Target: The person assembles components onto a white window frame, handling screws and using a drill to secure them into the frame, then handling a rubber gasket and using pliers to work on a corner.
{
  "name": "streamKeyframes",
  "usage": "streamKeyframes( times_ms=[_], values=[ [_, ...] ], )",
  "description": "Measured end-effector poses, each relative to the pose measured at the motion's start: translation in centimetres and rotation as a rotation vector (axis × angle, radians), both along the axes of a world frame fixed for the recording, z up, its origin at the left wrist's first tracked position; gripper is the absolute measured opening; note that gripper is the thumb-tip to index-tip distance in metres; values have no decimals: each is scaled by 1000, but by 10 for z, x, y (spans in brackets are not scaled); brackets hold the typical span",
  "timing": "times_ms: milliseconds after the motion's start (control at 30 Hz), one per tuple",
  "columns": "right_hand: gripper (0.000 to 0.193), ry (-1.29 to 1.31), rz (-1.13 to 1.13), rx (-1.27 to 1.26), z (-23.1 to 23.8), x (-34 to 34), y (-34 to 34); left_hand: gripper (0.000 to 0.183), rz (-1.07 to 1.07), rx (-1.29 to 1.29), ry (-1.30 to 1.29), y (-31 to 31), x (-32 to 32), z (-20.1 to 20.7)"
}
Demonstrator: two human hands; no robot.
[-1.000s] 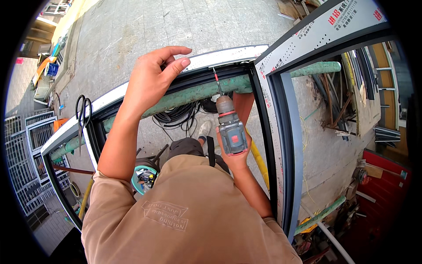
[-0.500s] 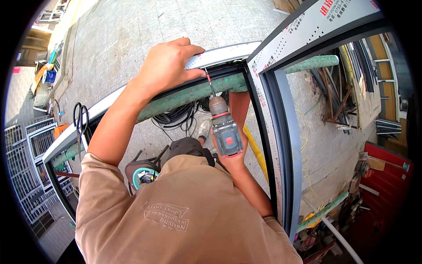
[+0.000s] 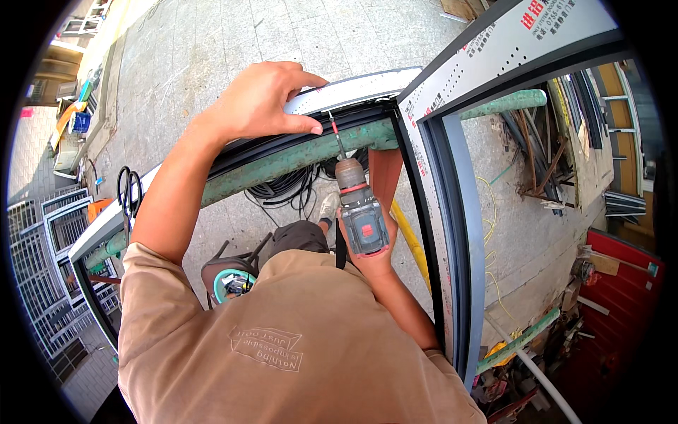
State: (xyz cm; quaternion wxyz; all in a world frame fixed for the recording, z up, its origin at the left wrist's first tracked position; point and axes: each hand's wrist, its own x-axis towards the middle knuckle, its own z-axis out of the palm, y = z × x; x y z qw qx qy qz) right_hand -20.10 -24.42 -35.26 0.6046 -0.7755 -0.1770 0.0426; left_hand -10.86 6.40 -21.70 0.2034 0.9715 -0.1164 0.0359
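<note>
My right hand (image 3: 379, 258) wraps round the grip of a grey and red cordless drill (image 3: 361, 220), which points away from me. A long thin bit (image 3: 336, 134) with a red band runs from its chuck to the inner edge of the frame's far rail; whether a screw sits at the tip is too small to tell. My left hand (image 3: 263, 102) straddles that rail of the white and black metal frame (image 3: 360, 86), fingers over the far side, thumb along the near side beside the bit. Its thumb and index finger are apart, gripping the rail between them.
Green-coated bars (image 3: 296, 157) lie beneath the frame. A taller frame section (image 3: 466, 233) stands at right. Black-handled scissors (image 3: 129, 192) hang at the left rail. Below are coiled black cable (image 3: 279, 185), a teal bucket (image 3: 224, 283) and a yellow bar (image 3: 409, 244).
My left hand has shifted slightly left along the rail, and its thumb has moved back from the bit. The drill stays almost where it was.
</note>
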Motion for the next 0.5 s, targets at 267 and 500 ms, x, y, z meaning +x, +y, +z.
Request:
streamKeyframes(
  times_ms=[267, 500],
  values=[
    [25, 28, 35, -19, 10, 1, 0, 52, 244, -522, 508, 23, 23, -41],
    [24, 68, 22, -68, 16, -1, 8, 54, 195, -469, 527, 22, 20, -42]
  ],
)
